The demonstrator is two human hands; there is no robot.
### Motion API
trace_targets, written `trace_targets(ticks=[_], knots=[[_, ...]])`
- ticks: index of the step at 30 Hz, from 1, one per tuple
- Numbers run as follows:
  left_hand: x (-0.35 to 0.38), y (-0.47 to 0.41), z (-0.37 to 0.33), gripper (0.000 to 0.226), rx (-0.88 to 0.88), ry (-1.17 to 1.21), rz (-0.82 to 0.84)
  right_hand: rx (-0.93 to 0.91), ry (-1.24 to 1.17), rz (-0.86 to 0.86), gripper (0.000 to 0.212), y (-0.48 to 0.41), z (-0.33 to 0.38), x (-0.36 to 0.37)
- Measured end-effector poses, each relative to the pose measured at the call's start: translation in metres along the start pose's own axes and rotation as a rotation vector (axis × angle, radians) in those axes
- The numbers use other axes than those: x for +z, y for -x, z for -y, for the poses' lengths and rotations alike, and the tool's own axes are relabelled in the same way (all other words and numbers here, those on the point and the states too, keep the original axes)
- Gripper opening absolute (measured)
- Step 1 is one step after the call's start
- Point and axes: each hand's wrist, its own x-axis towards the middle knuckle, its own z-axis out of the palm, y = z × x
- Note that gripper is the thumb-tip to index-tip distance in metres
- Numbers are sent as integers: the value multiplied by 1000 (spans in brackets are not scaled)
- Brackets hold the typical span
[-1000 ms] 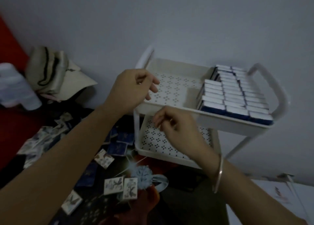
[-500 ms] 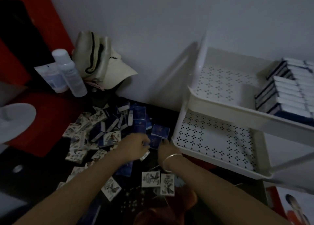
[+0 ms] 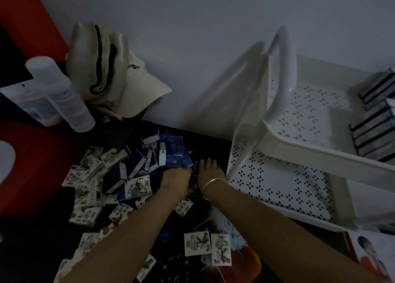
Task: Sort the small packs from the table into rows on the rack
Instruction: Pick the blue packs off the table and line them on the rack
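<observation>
Head view is showing both hands reaching down side by side into the middle of the frame. The left hand (image 3: 176, 176) and the right hand (image 3: 210, 169) are pressing into the near edge of the blue packs (image 3: 168, 154), probably to gather several at once. In the dim light I cannot tell whether either hand is gripping a pack or only lying on them.

The blue packs are lying jumbled, some flat and some on edge, with long axes pointing every way. Printed packs (image 3: 92, 175) are spreading toward the lower left.

To the right the rack (image 3: 280, 68) is standing close by, keeping the carry short. On its upper shelf (image 3: 310, 115), the sorted packs (image 3: 372, 133) are sitting on edge in rows at the right edge, their long edges running toward the upper right.
</observation>
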Motion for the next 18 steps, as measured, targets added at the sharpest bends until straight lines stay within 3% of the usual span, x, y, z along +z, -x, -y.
trace_targets(ticks=[3,6,8,12,14,18], knots=[[4,-5,-3,48,-9,-69,-2,-18,-20,-43,78,-4,-7,-4],[5,-9,-3,52,-1,-58,18,-27,-65,-128,66,-7,-10,-6],[2,-7,-2,57,11,-22,-12,3,-71,-187,58,-9,-11,-8],[-5,4,5,44,45,176,-150,82,-176,-206,44,-15,-15,-13],[-14,12,12,34,23,431,-199,99,-360,-214,49,-15,-15,-19],[-41,36,33,32,-112,825,-286,38,-986,-313,40,3,-14,-35]])
